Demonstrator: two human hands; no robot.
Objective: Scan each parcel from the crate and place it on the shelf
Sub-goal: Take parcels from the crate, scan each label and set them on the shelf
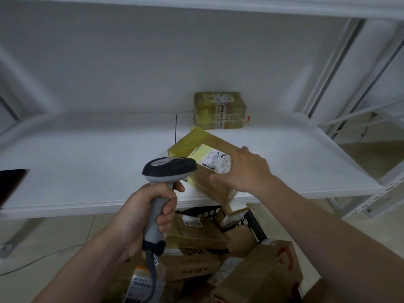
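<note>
Our left hand (144, 217) holds the scanner (169, 170). Its fingers (167, 215) are wrapped tight around the grey handle. The scanner's dark head points at the parcel (201, 143).

The parcel lies at the front of the white shelf (87, 167), and one corner sticks out over the edge. It is brown with yellow tape. Our right hand (247, 171) rests flat on top of it, with its fingers (243, 149) straight and spread. This hand hides part of the white label (209, 158), and the scanner head hides one corner of the parcel.

Another parcel (219, 110) sits on the same shelf, behind the first one and by the wall.

Under the shelf we see a black crate (254, 224) full of brown boxes (190, 265). The scanner's grey cord (150, 265) hangs down in front of them. A dark flat thing (11, 184) lies on the shelf far to the left.
</note>
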